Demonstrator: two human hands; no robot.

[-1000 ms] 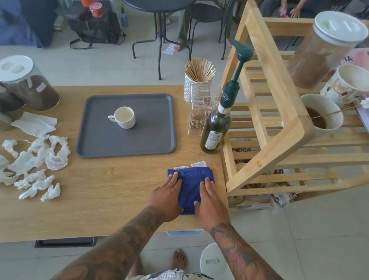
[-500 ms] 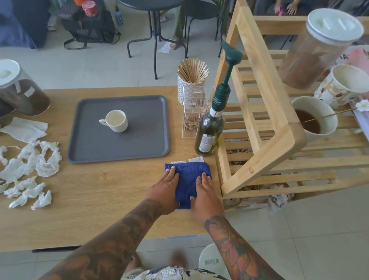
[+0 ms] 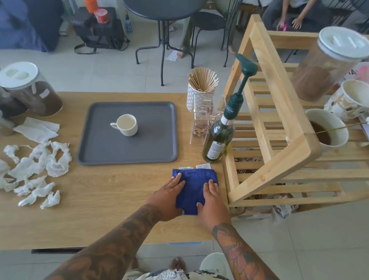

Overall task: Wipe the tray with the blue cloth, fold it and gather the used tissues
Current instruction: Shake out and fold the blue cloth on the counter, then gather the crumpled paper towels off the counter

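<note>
While the two earlier frames and the current one were compared, almost nothing on the table had changed: both hands rested in the same place on the cloth, and only the camera had shifted slightly. That stillness suggested the fold was being pressed flat and was close to complete, leaving the tissue gathering as the remaining step.

At the left of the frame, the used tissues (image 3: 28,172) lay scattered on the wooden table (image 3: 101,199), white, crumpled and torn into irregular scraps, well apart from the hands. Lidded jars (image 3: 29,90) of brown grounds stood behind them, at the upper left of the table.

At centre, the tray (image 3: 153,157) was a grey rounded rectangle with a raised rim and a matte surface. A small white cup (image 3: 126,124) stood upright on it.

Right of centre, the blue cloth (image 3: 192,192) lay on the table as a compact, soft rectangle, near the tray's lower right corner. The left hand (image 3: 168,196) lay flat with fingers extended on its left edge. The right hand (image 3: 212,202) lay flat likewise on its right edge; neither hand gripped anything.

Further right stood a green glass pump bottle (image 3: 220,139) and a slatted pale wooden rack (image 3: 272,132).
</note>
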